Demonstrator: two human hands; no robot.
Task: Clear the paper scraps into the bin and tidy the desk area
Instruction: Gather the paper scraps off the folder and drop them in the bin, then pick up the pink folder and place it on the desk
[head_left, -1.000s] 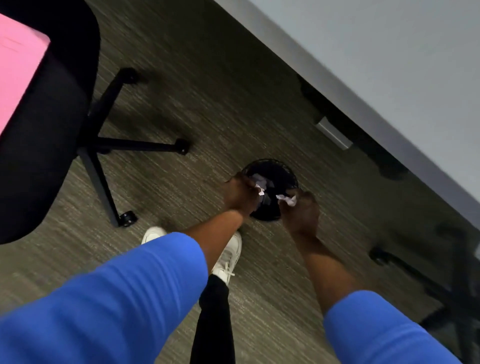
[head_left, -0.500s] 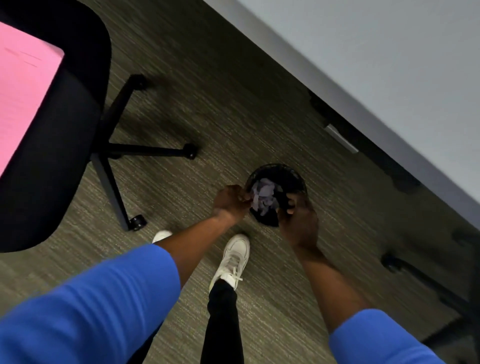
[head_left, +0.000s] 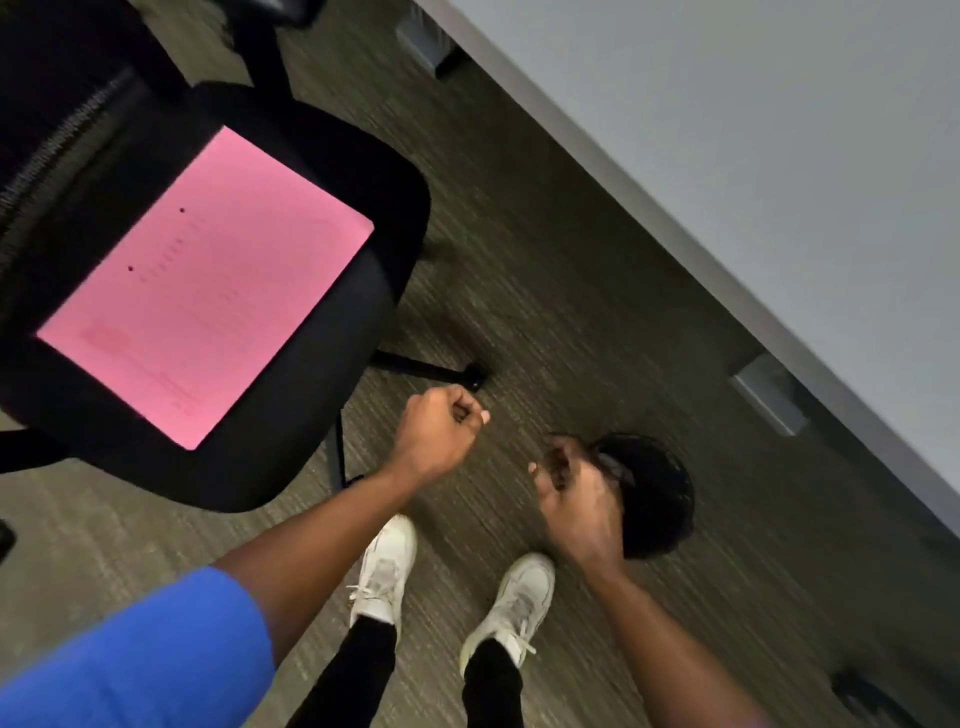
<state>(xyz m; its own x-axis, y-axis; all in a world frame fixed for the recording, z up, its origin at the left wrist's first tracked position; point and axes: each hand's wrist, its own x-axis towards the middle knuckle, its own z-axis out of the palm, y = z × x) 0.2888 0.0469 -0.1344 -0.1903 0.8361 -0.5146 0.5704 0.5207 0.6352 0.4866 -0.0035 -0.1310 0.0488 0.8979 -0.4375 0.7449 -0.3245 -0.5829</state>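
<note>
Both hands pulled up off round black mesh bin (head_left: 660, 499), scraps inside hidden now. Left hand (head_left: 436, 436) fisted, empty-looking, left of bin; right hand (head_left: 576, 499) loosely curled over its rim. Risk: backing foot tips bin.

Blue sleeve (head_left: 140, 660), black trousers (head_left: 358, 675), white sneakers (head_left: 387, 571)

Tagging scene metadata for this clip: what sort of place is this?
Most likely an office workspace. A black swivel chair on casters holds a pink printed sheet, a grey desk runs along the right, and a small black mesh wastebasket stands on low-pile carpet.
</note>
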